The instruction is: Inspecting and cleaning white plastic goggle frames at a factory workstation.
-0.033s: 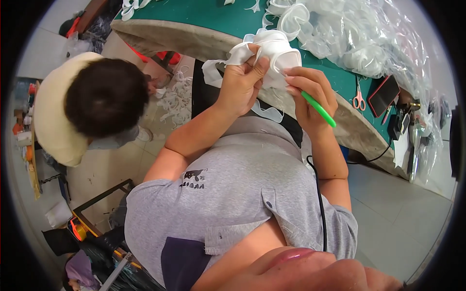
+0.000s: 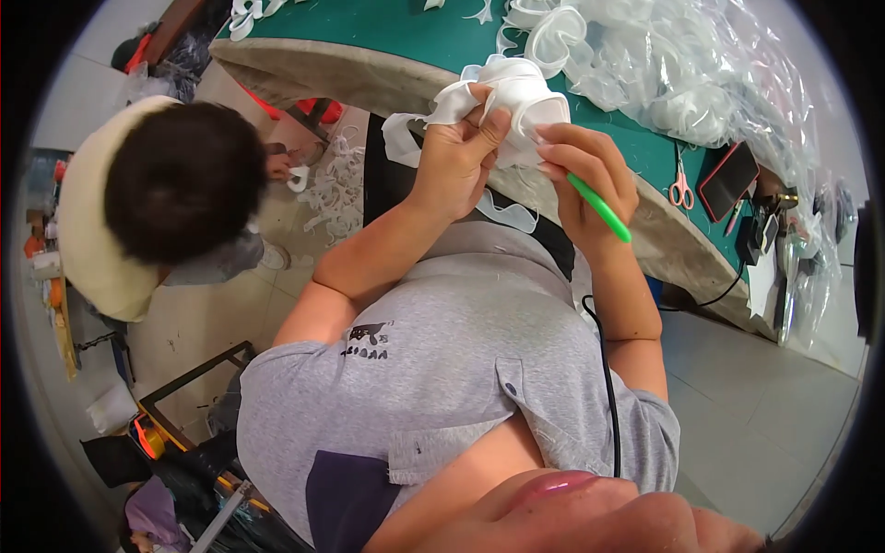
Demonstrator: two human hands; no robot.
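Observation:
In my left hand (image 2: 458,164), fingers and thumb closed, is a bunched white fabric piece (image 2: 528,85) with curved, layered edges. Loose white strips of it trail to the left. My right hand (image 2: 599,180) grips a slim tool with a bright green handle (image 2: 597,206), which slants down to the right out of the fingers. The tool's working end is hidden by the fabric and fingertips, so its kind is unclear. Both hands are close together just over the table's near edge, the right fingertips touching the fabric's right side.
The green-topped table (image 2: 387,35) bears a heap of white pieces in clear plastic (image 2: 687,69). Pink-handled scissors (image 2: 681,191) and a phone (image 2: 728,182) lie to the right. At left, another person (image 2: 184,184) bends beside white scraps (image 2: 336,189) on the floor.
My right hand and the green-handled tool have shifted very slightly left. The other person's head has moved left, and a white piece now shows at that person's hand.

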